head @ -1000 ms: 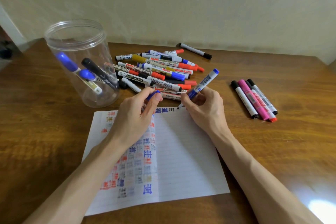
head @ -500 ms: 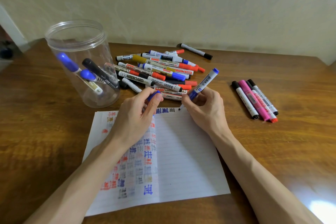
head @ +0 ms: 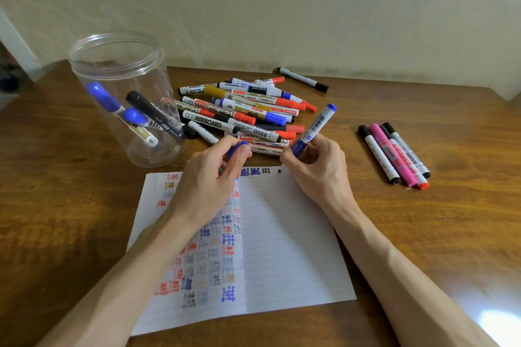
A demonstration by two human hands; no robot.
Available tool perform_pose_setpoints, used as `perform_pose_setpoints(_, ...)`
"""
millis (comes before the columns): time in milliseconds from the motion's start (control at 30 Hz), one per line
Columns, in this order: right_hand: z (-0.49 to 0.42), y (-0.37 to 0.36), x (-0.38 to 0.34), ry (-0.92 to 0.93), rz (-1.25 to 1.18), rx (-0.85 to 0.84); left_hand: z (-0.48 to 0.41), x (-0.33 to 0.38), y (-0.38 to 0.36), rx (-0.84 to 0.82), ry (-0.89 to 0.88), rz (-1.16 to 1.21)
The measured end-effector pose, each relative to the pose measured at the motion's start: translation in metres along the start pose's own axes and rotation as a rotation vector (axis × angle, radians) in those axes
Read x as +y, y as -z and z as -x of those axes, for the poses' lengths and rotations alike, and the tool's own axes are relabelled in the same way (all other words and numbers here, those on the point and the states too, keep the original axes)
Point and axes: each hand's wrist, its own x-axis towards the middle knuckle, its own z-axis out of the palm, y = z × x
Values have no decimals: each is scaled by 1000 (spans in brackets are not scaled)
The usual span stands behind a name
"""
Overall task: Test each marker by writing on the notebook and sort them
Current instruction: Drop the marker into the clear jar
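The right hand point(head: 318, 169) pinches the blue marker point(head: 315, 124), its tip down at the notebook's point(head: 287, 234) far edge, barely shifted over the last second (no fresh stroke that I can make out, perhaps too small). The left hand point(head: 208, 180) grips its blue cap point(head: 237, 147); testing seems unfinished.

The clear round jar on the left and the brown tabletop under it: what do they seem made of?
The clear round jar looks like glossy transparent plastic: the markers inside show through its wall and its rim has moulded ridges, though glass can't be excluded. The brown tabletop looks like varnished wood or wood-look laminate: streaky grain and a bright reflection at lower right.
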Motion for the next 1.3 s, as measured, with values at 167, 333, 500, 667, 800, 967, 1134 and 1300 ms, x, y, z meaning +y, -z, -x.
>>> perform_pose_setpoints(167,-1,2,-1,-15,-74,10,0,-1,0,-5,2,-3)
perform_pose_setpoints(333,-2,0,-1,-28,-77,-22,0,-8,-2,-4,-3,-9)
perform_pose_setpoints(500,-3,0,0,-32,-82,-43,0,-8,-2,4,-2,-9)
perform_pose_setpoints(667,-3,-2,1,-23,-35,-61,0,-7,-2,4,-8,-9)
perform_pose_setpoints(800,-2,0,0,-42,-34,-86,0,-5,-2,5,-7,-8)
perform_pose_setpoints(967,-2,0,-1,-61,-68,-16,0,-7,-2,-9,-2,-3)
perform_pose_setpoints(1134,-2,0,-2,-36,-20,-25,0,-7,-3,-8,0,-7)
perform_pose_setpoints(1300,-2,1,-4,-34,-37,-65,0,-6,-3,-12,-2,3)
